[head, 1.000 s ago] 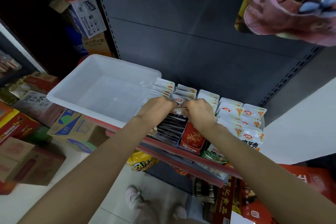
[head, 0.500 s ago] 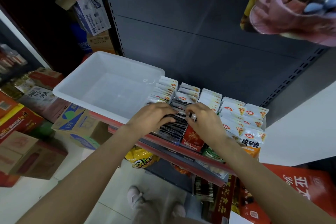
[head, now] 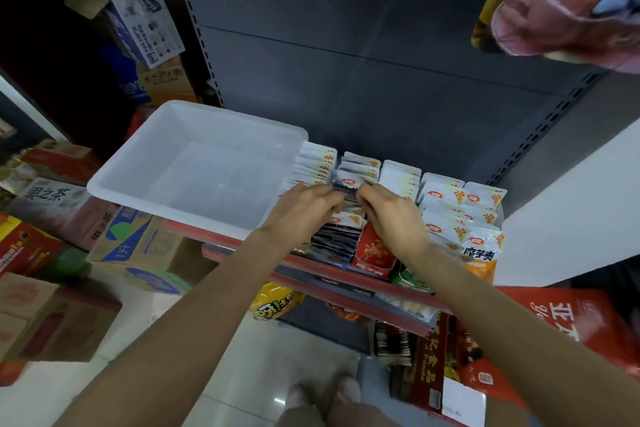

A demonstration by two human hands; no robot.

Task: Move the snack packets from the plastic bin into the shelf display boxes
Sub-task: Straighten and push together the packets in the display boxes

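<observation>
White snack packets (head: 446,198) with red-and-orange marks, a translucent white plastic bin (head: 194,173), a red display box (head: 375,251), dark grey shelf back (head: 363,80).

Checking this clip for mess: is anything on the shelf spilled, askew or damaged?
Nothing stands out. The plastic bin sits level and looks empty, the snack packets stand in tidy rows, and both hands, left hand and right hand, work on the second row.

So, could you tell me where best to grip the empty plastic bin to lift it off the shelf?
Probably by the rolled rim of the plastic bin, from the aisle side: its near-left corner overhangs the shelf, and snack packets crowd its right wall.
</observation>
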